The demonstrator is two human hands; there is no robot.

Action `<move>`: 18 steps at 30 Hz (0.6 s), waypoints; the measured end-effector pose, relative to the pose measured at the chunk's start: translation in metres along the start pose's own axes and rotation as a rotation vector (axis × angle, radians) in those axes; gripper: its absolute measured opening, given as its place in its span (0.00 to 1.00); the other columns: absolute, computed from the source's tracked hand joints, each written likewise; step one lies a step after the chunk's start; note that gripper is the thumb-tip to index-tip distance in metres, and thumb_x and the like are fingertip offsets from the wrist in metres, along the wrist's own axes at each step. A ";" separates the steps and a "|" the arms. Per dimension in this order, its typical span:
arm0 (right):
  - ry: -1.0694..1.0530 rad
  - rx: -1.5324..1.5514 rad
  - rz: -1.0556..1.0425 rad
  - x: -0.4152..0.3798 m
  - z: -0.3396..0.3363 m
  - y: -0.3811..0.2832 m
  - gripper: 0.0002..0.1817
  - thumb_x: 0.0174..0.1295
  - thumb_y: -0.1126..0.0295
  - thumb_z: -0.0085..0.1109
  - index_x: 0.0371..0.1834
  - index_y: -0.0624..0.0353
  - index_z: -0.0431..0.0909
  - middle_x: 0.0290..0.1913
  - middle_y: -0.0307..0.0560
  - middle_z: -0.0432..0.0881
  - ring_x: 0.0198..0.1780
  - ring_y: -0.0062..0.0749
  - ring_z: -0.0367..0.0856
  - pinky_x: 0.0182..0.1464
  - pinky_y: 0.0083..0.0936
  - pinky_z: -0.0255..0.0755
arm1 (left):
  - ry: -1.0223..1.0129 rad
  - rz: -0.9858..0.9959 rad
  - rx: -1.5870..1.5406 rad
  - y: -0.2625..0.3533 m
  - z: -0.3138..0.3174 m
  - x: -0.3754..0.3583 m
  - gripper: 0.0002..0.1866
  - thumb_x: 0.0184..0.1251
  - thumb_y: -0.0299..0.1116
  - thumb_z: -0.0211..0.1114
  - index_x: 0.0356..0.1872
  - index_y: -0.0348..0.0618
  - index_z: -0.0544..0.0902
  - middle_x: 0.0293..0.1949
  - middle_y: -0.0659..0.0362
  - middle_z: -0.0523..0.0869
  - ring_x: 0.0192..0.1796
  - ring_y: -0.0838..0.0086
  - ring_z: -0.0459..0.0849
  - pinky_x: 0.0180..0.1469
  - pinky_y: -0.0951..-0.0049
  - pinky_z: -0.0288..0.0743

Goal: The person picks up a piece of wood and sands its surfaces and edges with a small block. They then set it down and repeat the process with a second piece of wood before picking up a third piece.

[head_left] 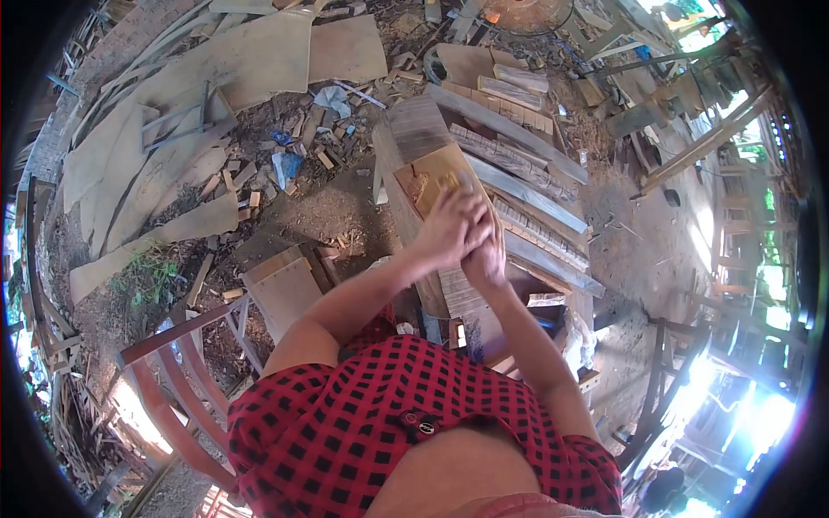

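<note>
My left hand (pixel 451 226) and my right hand (pixel 485 259) are pressed together, fingers closed and overlapping, over a light wooden board (pixel 442 162). A small yellowish-brown thing (pixel 452 180) shows at the fingertips, too blurred to name. What the palms hold is hidden. To the left of the fingers, the board bears a darker, reddish-brown patch (pixel 416 186) that looks carved or rough. Beneath the board is a grey-brown wooden bench (pixel 416 121), which stretches toward my body.
Grey planks (pixel 518 134) lie in a slanted row right of the bench. A reddish wooden chair frame (pixel 186 371) stands at lower left, near a wooden box (pixel 285 289). Large thin sheets (pixel 229 65) and scattered offcuts (pixel 324 160) cover the ground to the left.
</note>
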State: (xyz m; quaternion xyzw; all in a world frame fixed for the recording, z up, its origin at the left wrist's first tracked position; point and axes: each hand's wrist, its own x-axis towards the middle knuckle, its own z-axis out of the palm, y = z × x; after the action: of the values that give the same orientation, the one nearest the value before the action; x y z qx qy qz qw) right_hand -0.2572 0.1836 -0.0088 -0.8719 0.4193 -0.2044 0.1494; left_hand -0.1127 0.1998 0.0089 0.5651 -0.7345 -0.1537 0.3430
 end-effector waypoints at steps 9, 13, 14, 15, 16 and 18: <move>-0.130 0.114 0.129 0.114 0.017 0.006 0.34 0.65 0.65 0.53 0.73 0.61 0.57 0.73 0.58 0.60 0.76 0.53 0.54 0.75 0.47 0.52 | 0.088 0.020 -0.008 -0.081 -0.014 0.072 0.23 0.73 0.49 0.53 0.55 0.43 0.81 0.62 0.52 0.78 0.71 0.59 0.67 0.74 0.50 0.51; -0.080 0.030 0.181 0.073 0.006 -0.004 0.34 0.65 0.66 0.53 0.74 0.59 0.57 0.74 0.57 0.60 0.77 0.52 0.54 0.76 0.45 0.50 | 0.051 0.009 0.079 -0.043 -0.012 0.051 0.23 0.74 0.49 0.52 0.56 0.41 0.80 0.62 0.52 0.78 0.72 0.59 0.67 0.75 0.50 0.49; -0.052 0.054 0.196 0.055 0.004 -0.002 0.33 0.65 0.67 0.53 0.73 0.59 0.59 0.73 0.57 0.60 0.76 0.53 0.55 0.77 0.47 0.49 | -0.026 -0.013 0.121 -0.029 -0.010 0.042 0.23 0.74 0.49 0.52 0.56 0.40 0.79 0.62 0.51 0.78 0.72 0.57 0.67 0.76 0.50 0.49; -0.052 0.030 0.141 0.032 -0.003 -0.001 0.32 0.65 0.67 0.53 0.73 0.60 0.59 0.73 0.57 0.61 0.76 0.54 0.55 0.76 0.47 0.50 | -0.021 0.010 0.098 -0.013 -0.005 0.031 0.25 0.74 0.49 0.51 0.58 0.39 0.78 0.63 0.50 0.77 0.72 0.56 0.65 0.77 0.50 0.47; -0.056 0.004 0.083 0.010 -0.010 0.002 0.31 0.65 0.67 0.53 0.72 0.61 0.60 0.73 0.58 0.61 0.76 0.54 0.55 0.76 0.48 0.51 | -0.012 0.029 0.076 0.001 0.000 0.019 0.26 0.75 0.50 0.51 0.59 0.38 0.77 0.64 0.49 0.76 0.73 0.55 0.64 0.77 0.51 0.46; -0.052 0.082 0.078 -0.028 -0.010 0.020 0.32 0.65 0.67 0.54 0.72 0.61 0.61 0.73 0.59 0.61 0.75 0.55 0.56 0.75 0.49 0.52 | -0.005 0.052 0.031 0.020 0.020 -0.004 0.28 0.75 0.51 0.50 0.61 0.37 0.76 0.64 0.48 0.75 0.73 0.55 0.64 0.78 0.50 0.45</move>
State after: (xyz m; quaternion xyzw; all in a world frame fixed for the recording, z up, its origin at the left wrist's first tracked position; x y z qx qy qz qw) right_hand -0.2907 0.1929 -0.0153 -0.8530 0.4402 -0.1927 0.2035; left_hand -0.1406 0.2067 0.0055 0.5507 -0.7521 -0.1348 0.3360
